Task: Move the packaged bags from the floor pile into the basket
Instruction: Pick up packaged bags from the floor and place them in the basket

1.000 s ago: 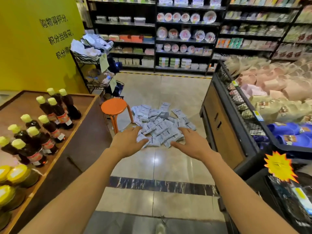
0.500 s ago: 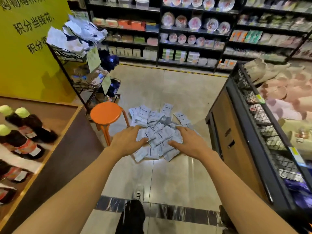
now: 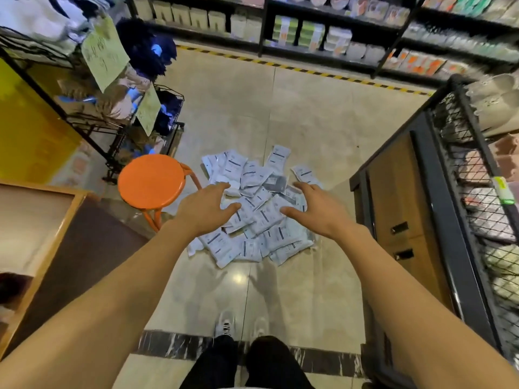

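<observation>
Left of the pile of packaged bags (image 3: 254, 217), at the picture's edge, a wooden counter (image 3: 42, 242) shows one corner, and beyond it a black wire rack (image 3: 118, 108) holds soft goods with pale green paper tags hanging off it. Nearer the pile, just beside its left edge, stands an orange stool (image 3: 151, 182) with a round seat; its legs angle down toward the bags, close to the left forearm. The pile itself lies on the tiled floor (image 3: 280, 290), white and grey flat packets overlapping loosely (one darker packet shows near the top). The left hand (image 3: 205, 209) is stretched out over the pile's left part, palm down, fingers spread and slightly bent, thumb pointing inward; it holds nothing, and whether the fingertips touch the bags cannot be told. The right hand (image 3: 317, 210) mirrors it over the pile's right part, fingers apart, thumb toward the middle, also holding nothing. Below the pile, the person's dark trousers and white shoes (image 3: 224, 327) show. Right of the pile rises a display unit with wooden panels (image 3: 398, 209) and a black mesh basket (image 3: 474, 197) on top, filled with soft packaged goods. Behind the pile, past a yellow-and-black floor stripe (image 3: 309, 71), run dark shelves (image 3: 323, 32) of boxed goods.
</observation>
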Tool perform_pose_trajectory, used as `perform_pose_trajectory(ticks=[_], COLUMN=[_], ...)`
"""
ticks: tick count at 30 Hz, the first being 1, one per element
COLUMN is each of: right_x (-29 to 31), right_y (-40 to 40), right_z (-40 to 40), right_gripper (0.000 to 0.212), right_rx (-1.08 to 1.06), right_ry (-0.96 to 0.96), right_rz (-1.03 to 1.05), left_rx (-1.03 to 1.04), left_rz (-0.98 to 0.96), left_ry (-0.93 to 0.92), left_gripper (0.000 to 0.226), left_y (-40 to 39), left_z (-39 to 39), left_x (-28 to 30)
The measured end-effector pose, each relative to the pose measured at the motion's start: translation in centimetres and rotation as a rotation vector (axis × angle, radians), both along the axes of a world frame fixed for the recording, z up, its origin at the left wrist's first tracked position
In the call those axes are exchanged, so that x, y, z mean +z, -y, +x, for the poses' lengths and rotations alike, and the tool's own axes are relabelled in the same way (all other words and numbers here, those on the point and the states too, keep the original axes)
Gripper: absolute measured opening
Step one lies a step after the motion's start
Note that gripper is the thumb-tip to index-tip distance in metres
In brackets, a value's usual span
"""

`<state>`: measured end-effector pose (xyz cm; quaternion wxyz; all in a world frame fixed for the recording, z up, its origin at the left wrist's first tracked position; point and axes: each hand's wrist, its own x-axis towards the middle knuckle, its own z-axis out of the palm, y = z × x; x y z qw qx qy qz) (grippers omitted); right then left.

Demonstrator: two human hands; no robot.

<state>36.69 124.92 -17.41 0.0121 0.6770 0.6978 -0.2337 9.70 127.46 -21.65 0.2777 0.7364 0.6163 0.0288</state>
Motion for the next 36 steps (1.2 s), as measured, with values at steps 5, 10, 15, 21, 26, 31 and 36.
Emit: perform_pose_trajectory(ticks=[5, 10, 15, 21, 26, 31, 36], right_x=[-5.4, -15.2, -29.1, -47.7, -61.9, -73.0, -80.7], right_y=[-6.7, -10.4, -12.7, -14.8, -16.1, -16.4, -16.0], right_z=[1.2, 1.4, 0.4, -1.5, -2.4, -3.2, -3.9], right_gripper=[0.082, 0.085, 0.083, 0.083, 0.084, 0.083, 0.067], right_rx=[0.061, 0.118, 0.178, 0.219, 0.246, 0.341, 0.356], right_ry=[0.009, 0.009, 0.04, 0.009, 0.023, 0.048, 0.045], right_rz=[-0.059, -0.122, -0.178, -0.161, -0.125, -0.082, -0.115], left_rx=[0.061, 0.162, 0.248, 0.294, 0.302, 0.341, 0.333], left_rz=[-0.051, -0.088, -0.176, -0.204, -0.155, -0.067, 0.035], left_ry=[0.009, 0.03, 0.076, 0.016, 0.027, 0.077, 0.112], left_gripper=[0.068, 0.066, 0.069, 0.068, 0.075, 0.071, 0.07], left_y=[-5.6, -7.6, -8.0, -9.5, -10.5, -11.2, -10.1], left_z=[-0.1, 0.5, 0.4, -0.7, -2.1, -3.7, -5.2], left_x=[-5.4, -13.9, -27.4, -45.7, -59.7, -70.0, -74.7])
